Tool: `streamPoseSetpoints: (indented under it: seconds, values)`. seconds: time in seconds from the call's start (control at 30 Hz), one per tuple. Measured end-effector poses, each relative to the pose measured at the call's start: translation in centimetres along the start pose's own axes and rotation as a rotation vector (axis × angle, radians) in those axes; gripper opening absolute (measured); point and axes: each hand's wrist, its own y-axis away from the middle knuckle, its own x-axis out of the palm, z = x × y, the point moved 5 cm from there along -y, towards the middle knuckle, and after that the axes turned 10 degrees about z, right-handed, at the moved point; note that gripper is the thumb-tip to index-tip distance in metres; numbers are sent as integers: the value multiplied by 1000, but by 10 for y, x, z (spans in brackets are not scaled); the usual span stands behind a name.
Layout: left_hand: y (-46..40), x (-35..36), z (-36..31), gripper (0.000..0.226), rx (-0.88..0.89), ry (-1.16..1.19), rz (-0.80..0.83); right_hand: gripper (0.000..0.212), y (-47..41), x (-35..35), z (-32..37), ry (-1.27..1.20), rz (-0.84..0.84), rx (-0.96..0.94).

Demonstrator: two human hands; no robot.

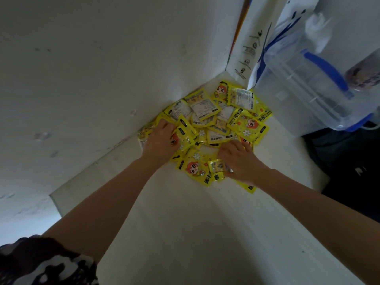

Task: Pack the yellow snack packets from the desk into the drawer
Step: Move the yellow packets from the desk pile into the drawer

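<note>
A heap of several yellow snack packets (218, 118) with a cartoon face and white labels lies on the white desk (185, 223), pushed into the corner by the wall. My left hand (162, 140) lies on the heap's left side, fingers curled round a few packets there. My right hand (240, 159) rests on the heap's near right part, fingers bent over packets, with one small packet (218, 167) pinched under the thumb. No drawer is in view.
A white wall (102, 68) runs along the desk's left and back. A clear plastic box with blue handles (304, 89) stands at the back right beside a white printed bag (250, 48). Past the desk's right edge the area is dark.
</note>
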Motion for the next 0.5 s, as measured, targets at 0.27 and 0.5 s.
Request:
streamPoseSetpoints:
  seconds: [0.27,0.5]
  values:
    - [5,-4,-5,34,52,71,81,70,-6,-9,2,34,22,64]
    - [14,-6,-1,38,-31,239,126,45,3,-9,-2,-21,49,119]
